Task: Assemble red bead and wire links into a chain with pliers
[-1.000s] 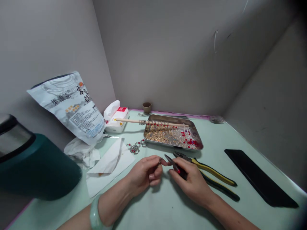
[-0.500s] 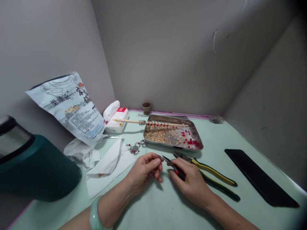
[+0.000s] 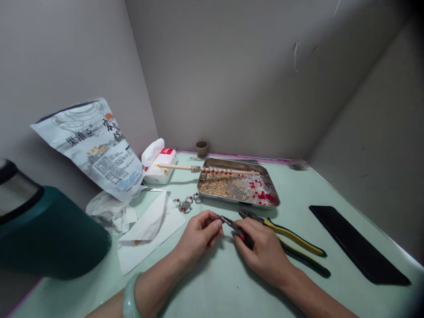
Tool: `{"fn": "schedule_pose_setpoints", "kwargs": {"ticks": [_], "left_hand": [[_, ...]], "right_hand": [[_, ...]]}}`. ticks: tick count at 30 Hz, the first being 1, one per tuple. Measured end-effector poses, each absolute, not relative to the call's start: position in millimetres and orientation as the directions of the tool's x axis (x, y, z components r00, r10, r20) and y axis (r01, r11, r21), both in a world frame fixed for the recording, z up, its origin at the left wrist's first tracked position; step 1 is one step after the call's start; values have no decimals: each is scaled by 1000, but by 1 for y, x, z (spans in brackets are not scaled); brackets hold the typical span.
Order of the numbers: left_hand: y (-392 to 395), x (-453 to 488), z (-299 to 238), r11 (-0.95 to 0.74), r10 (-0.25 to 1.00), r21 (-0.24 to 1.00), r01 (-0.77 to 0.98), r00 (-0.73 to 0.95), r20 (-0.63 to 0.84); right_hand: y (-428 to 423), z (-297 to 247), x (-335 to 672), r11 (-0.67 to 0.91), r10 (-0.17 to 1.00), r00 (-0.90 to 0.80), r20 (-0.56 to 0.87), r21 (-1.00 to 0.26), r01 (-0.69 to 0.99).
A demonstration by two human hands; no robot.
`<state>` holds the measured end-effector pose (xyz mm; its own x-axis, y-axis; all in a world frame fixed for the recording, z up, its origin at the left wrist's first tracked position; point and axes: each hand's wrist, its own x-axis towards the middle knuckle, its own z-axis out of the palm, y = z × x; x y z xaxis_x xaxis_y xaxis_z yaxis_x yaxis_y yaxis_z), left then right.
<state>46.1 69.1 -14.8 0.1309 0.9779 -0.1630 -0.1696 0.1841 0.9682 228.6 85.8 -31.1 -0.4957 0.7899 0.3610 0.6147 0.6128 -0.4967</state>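
Observation:
My right hand [image 3: 263, 245] is closed around small dark-handled pliers [image 3: 237, 228], whose narrow jaws point left. The jaw tips meet the fingertips of my left hand [image 3: 203, 232], which is closed in a pinch; what it pinches is too small to make out. A chain with red beads [image 3: 186, 203] lies on the table just beyond my left hand. Behind both hands sits a metal tray [image 3: 238, 204] of gold, clear and red beads. A wooden stick [image 3: 179, 167] wound with beaded chain rests across it.
Larger yellow-and-green pliers [image 3: 298, 238] lie right of my right hand, with a flat black strip [image 3: 357, 243] farther right. To the left are a white paper [image 3: 145, 238], a tissue pack [image 3: 160, 170], a standing pouch [image 3: 99, 145] and a green bottle [image 3: 56, 234]. A small brown cup [image 3: 202, 149] stands at the back.
The pliers in my right hand have moved slightly left, and their tips now reach my left fingertips. The lower fingers of my left hand have curled in.

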Motion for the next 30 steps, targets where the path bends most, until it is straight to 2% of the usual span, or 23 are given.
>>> {"fn": "schedule_pose_setpoints", "kwargs": {"ticks": [12, 18, 23, 30], "left_hand": [[70, 46, -16, 142, 983, 988, -66, 129, -133], [70, 42, -17, 172, 974, 985, -17, 153, -167], [71, 36, -14, 273, 943, 953, -129, 234, -238], [70, 30, -14, 444, 867, 816, -371, 410, -285]], "right_hand": [[86, -31, 230, 627, 779, -516, 356, -415, 660], [90, -31, 233, 655, 756, -575, 313, -363, 663], [91, -32, 235, 682, 731, -588, 346, -332, 652], [86, -33, 230, 717, 676, -536, 505, -283, 637]]}}
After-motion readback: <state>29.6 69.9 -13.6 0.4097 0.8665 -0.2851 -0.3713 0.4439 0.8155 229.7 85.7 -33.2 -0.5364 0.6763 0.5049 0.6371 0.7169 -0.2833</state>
